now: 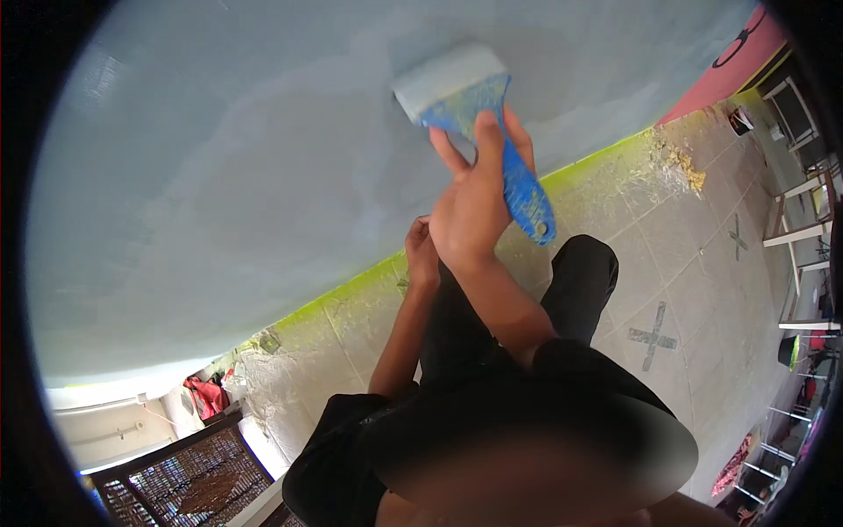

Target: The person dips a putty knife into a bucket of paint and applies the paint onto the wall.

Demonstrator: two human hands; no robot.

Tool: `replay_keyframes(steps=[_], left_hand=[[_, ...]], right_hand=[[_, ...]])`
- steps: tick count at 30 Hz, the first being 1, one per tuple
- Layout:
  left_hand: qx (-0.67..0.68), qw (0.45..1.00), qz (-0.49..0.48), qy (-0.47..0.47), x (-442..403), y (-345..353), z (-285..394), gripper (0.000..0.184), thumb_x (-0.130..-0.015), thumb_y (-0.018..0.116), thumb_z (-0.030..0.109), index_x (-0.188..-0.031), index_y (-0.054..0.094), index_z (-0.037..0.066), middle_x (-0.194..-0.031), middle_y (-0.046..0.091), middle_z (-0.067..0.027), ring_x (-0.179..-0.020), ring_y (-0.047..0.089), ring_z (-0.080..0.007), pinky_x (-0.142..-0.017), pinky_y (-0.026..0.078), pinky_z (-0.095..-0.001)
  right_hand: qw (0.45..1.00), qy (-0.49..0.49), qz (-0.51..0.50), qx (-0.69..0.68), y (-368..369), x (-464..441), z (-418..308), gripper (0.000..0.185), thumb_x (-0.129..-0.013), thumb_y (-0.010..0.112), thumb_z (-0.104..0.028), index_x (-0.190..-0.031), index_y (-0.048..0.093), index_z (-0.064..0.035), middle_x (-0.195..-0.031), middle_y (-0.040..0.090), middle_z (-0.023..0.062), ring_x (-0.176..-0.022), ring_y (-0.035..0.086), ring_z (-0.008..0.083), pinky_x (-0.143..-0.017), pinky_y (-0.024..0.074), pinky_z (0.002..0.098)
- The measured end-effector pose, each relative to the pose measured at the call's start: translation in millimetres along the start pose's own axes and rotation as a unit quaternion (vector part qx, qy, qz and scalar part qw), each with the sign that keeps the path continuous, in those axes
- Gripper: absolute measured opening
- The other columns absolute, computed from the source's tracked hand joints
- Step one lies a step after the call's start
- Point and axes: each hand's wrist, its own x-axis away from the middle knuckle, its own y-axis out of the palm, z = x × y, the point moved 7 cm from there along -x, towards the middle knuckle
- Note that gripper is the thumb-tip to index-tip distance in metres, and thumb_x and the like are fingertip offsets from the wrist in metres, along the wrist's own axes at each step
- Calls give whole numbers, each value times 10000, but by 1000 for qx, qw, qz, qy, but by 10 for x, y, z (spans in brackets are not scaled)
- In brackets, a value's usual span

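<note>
My right hand (474, 215) is closed around the blue handle of a wide flat paintbrush (479, 97), thumb along its neck and fingers spread at both sides. The brush's broad whitish head lies against the grey-blue painted wall (263, 176). Darker, wet-looking patches show on the wall around and left of the brush. Low beside the wall, my left hand (422, 255) has its fingers curled together, just left of my right wrist. What its fingers hold, if anything, is hidden. Both knees are bent below my hands.
Yellow-green paint runs along the wall's foot and onto the tiled floor (711, 290). Tape crosses (652, 336) mark the tiles. A paint bucket (740, 121) stands at the far right, near white-framed furniture (799, 237). A woven panel (189, 479) and red cloth (206, 397) are at lower left.
</note>
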Motion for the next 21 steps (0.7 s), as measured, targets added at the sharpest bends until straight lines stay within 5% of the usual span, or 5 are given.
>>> replay_keyframes(steps=[6, 15, 21], left_hand=[[24, 999, -41, -24, -197, 22, -278, 172, -973, 541, 193, -981, 591, 29, -867, 600, 0, -745, 555, -79, -704, 457, -241], [-10, 998, -35, -45, -236, 390, -203, 251, -1006, 472, 285, -949, 578, 64, -804, 578, -5, -705, 554, -108, -674, 443, -266], [-19, 999, 7, -43, -199, 502, -299, 278, -1011, 447, 307, -882, 548, 83, -790, 577, -6, -714, 554, -111, -676, 438, -275]], right_hand=[[998, -28, -41, -47, 291, -134, -343, 362, -912, 598, -142, -1225, 473, -11, -1136, 544, 93, -1039, 567, 193, -809, 586, 388], [980, -51, 127, 141, -1388, -659, -189, 266, -919, 599, -127, -1127, 501, 7, -1122, 566, 140, -998, 591, 198, -770, 589, 376], [987, 2, 74, 140, -1493, -828, 196, 271, -913, 593, -119, -1123, 500, 24, -1123, 544, 130, -1005, 586, 211, -824, 583, 392]])
